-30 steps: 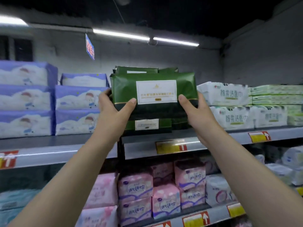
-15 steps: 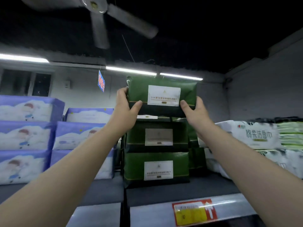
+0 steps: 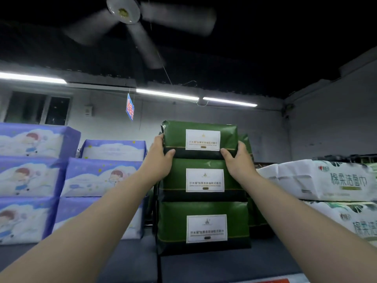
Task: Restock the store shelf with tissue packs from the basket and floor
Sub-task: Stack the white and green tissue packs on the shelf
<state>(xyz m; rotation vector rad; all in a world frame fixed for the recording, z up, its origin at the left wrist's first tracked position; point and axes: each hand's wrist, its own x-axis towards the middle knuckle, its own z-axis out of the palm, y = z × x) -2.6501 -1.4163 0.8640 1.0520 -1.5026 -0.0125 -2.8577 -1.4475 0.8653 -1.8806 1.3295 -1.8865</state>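
A green tissue pack (image 3: 201, 137) with a white label lies on top of a stack of two more green packs (image 3: 204, 203) on the top shelf (image 3: 214, 264). My left hand (image 3: 160, 155) grips the top pack's left end, thumb curled across its lower front. My right hand (image 3: 236, 158) grips its right end the same way. The held pack touches the pack beneath it. More green packs stand behind the stack, mostly hidden. The basket and floor are out of view.
Purple-and-white tissue packs (image 3: 100, 176) are stacked to the left of the green stack. White packs (image 3: 318, 180) with green print lie to the right. A spinning ceiling fan (image 3: 124, 11) and a blue hanging sign (image 3: 130, 106) are overhead.
Both hands lifted the green pack from in front of the stack to above it, then lowered it onto the top of the stack. The camera tilted upward.
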